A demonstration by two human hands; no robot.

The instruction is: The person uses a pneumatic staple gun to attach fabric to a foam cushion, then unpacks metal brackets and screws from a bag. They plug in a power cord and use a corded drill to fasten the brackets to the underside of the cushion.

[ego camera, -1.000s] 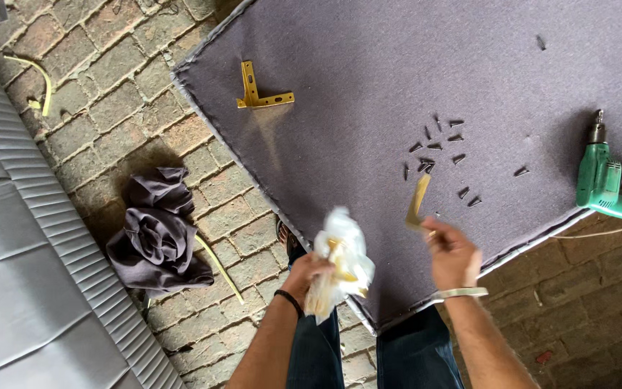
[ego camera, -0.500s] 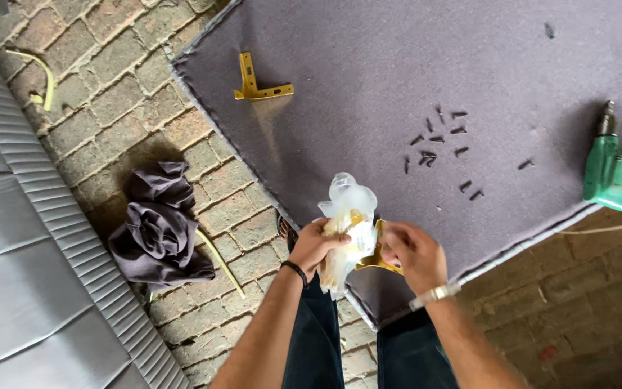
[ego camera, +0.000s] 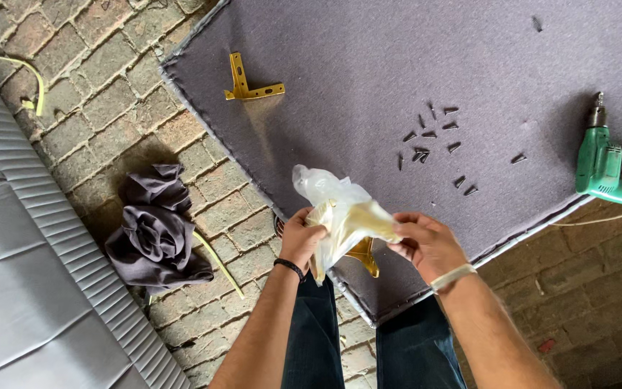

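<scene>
Both hands hold a crinkled clear plastic bag (ego camera: 343, 216) over the near edge of the grey felt panel (ego camera: 368, 65) — left hand (ego camera: 302, 241) clenched on its lower side, right hand (ego camera: 426, 241) pinching the other side. A gold metal bracket (ego camera: 363, 253) hangs half out of the bag, not yet free.

One matching bracket (ego camera: 250, 86), L-shaped and shiny, lies on the felt, seemingly unfixed. Dark screws (ego camera: 433, 144) lie scattered loose. Green drill (ego camera: 602, 166) — hard plastic — lies idle at the panel's edge. Crumpled grey cloth (ego camera: 154, 230) sits on the brick floor (ego camera: 95, 130).
</scene>
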